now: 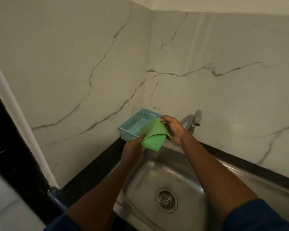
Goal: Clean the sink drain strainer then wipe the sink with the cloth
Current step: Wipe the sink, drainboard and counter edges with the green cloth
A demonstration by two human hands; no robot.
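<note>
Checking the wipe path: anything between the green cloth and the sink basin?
Nothing visible. Left hand and right hand hold the green cloth over the back-left corner of the sink; the basin below shows only the strainer seated in its drain. The blue basket and the tap sit behind the cloth, off the path down.

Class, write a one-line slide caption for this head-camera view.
Left hand and right hand hold a green cloth over the sink, near a blue basket; the strainer sits in the drain.
</note>
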